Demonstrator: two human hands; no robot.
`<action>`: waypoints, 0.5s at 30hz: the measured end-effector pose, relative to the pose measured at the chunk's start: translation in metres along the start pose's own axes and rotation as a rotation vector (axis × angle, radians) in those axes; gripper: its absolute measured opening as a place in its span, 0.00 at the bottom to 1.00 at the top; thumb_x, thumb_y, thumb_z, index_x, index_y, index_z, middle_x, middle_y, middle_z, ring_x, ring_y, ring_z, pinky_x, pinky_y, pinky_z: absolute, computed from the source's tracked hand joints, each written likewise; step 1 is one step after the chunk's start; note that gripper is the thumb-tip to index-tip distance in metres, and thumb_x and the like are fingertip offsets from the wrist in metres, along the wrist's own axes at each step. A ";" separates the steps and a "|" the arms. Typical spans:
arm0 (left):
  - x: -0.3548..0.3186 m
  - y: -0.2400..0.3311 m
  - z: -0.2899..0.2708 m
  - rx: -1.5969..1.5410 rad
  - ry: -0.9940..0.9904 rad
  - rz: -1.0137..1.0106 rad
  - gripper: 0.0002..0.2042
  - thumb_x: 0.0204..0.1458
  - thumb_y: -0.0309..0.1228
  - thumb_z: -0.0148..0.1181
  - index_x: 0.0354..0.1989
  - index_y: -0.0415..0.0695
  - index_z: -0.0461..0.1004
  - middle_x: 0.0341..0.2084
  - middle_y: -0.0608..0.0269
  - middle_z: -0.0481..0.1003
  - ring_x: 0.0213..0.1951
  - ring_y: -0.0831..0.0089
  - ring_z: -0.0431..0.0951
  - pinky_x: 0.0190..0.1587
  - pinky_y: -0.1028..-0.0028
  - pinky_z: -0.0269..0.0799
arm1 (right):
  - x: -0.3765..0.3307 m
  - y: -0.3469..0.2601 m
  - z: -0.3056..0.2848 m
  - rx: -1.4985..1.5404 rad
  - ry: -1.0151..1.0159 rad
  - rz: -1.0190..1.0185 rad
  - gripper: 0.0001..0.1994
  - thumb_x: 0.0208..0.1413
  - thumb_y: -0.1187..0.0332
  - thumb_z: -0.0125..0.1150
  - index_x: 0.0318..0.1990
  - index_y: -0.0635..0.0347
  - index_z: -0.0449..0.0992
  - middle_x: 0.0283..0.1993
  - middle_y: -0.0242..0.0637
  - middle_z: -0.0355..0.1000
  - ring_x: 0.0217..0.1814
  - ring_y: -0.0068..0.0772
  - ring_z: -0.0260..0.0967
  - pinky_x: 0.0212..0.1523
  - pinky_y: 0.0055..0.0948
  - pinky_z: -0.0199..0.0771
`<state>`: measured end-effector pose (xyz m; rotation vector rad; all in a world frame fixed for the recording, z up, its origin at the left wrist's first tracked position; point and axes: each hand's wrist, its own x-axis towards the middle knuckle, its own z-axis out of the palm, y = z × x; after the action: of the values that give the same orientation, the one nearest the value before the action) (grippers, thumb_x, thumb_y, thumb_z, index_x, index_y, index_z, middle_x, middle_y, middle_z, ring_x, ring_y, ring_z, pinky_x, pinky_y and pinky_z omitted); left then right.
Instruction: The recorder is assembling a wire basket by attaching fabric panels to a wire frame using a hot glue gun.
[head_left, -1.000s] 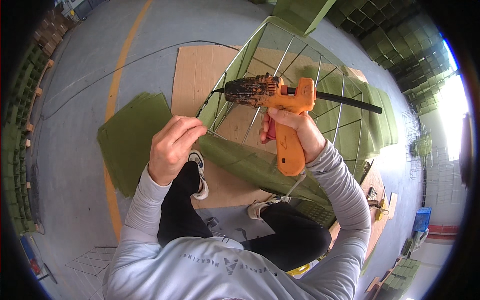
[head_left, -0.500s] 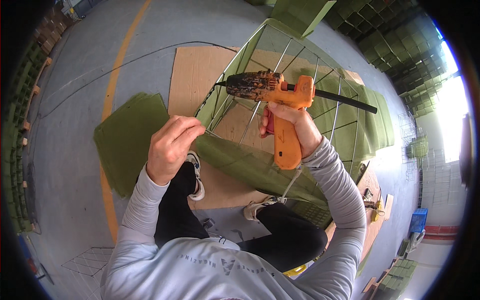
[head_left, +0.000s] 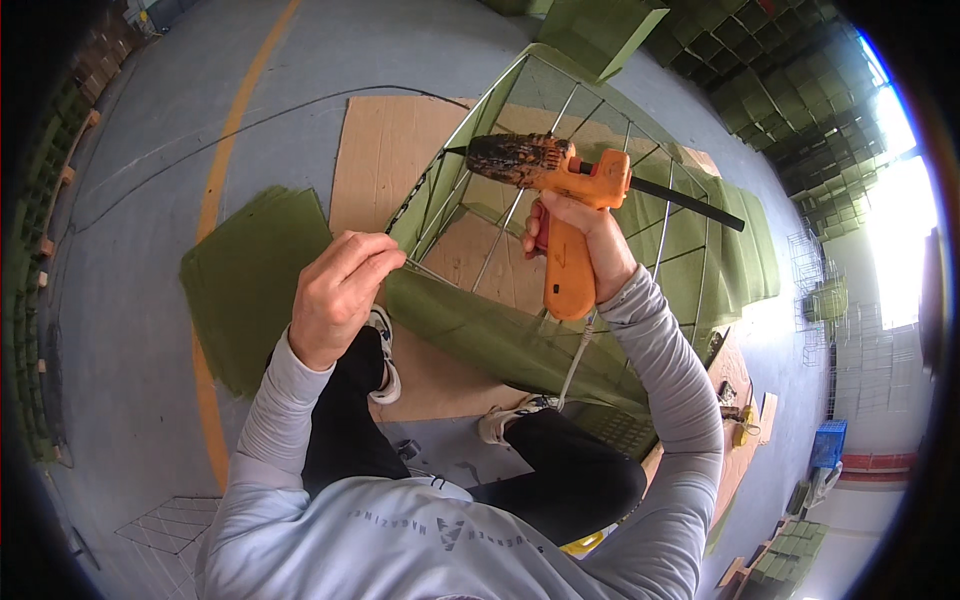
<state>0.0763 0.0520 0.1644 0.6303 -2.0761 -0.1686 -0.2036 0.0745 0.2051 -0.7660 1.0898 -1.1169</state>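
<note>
The fingers of the left hand [head_left: 340, 295] are pinched narrow on the near left corner of a wire frame [head_left: 496, 247] clad in green mesh [head_left: 470, 310]; whether they also nip the mesh I cannot tell; the fingers of the right hand [head_left: 595, 235] wrap round the handle of an orange glue gun [head_left: 568, 275], one at its red trigger [head_left: 542, 232], though how far that is pressed does not show.

The gun lies above the frame, its blackened nozzle [head_left: 457, 150] close to the left rim, a black glue stick [head_left: 690, 203] jutting from its back; over the last second the nozzle has travelled up the rim, away from the left hand, which keeps its place at the corner; the line of dark dabs between them has lengthened, so I judge that more of this edge now carries glue.

Farther out, a pale cord [head_left: 578, 360] hangs from the handle; cardboard [head_left: 380, 160] lies beneath the frame on the grey floor [head_left: 140, 300]; a pile of green sheets [head_left: 255, 290] is to the left, stacked green boxes [head_left: 770, 90] at upper right, a blue crate [head_left: 828, 443] at right.

Dark lettering and an emblem show upside down on the pale shirt [head_left: 400, 540]; I make out no label on the gun.
</note>
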 end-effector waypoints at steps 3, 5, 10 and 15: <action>0.000 0.000 0.000 0.003 -0.005 -0.008 0.13 0.33 0.10 0.63 0.30 0.34 0.75 0.31 0.58 0.74 0.32 0.63 0.77 0.32 0.70 0.74 | 0.001 -0.003 0.001 0.037 0.014 -0.036 0.08 0.58 0.66 0.57 0.38 0.61 0.68 0.28 0.36 0.70 0.28 0.34 0.70 0.31 0.34 0.73; 0.000 0.000 0.000 0.004 -0.007 -0.013 0.13 0.33 0.10 0.63 0.30 0.34 0.75 0.31 0.58 0.74 0.33 0.63 0.77 0.33 0.70 0.74 | 0.002 -0.003 0.002 0.028 0.019 -0.025 0.08 0.58 0.66 0.56 0.38 0.61 0.68 0.28 0.36 0.70 0.28 0.34 0.70 0.31 0.34 0.73; 0.000 0.001 0.000 0.002 -0.010 -0.023 0.13 0.34 0.10 0.63 0.31 0.35 0.75 0.32 0.58 0.74 0.33 0.63 0.77 0.33 0.70 0.74 | 0.007 -0.002 0.000 0.006 0.020 0.001 0.08 0.58 0.66 0.56 0.37 0.61 0.68 0.28 0.36 0.70 0.27 0.33 0.70 0.31 0.34 0.73; -0.001 0.000 0.001 0.001 -0.006 -0.028 0.13 0.34 0.11 0.63 0.31 0.35 0.75 0.32 0.58 0.74 0.33 0.63 0.77 0.33 0.70 0.74 | 0.016 -0.004 -0.007 -0.016 0.011 -0.028 0.09 0.60 0.64 0.54 0.41 0.59 0.66 0.29 0.37 0.69 0.28 0.35 0.70 0.31 0.35 0.72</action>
<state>0.0764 0.0524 0.1632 0.6605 -2.0740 -0.1859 -0.2103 0.0586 0.2025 -0.7906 1.1009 -1.1383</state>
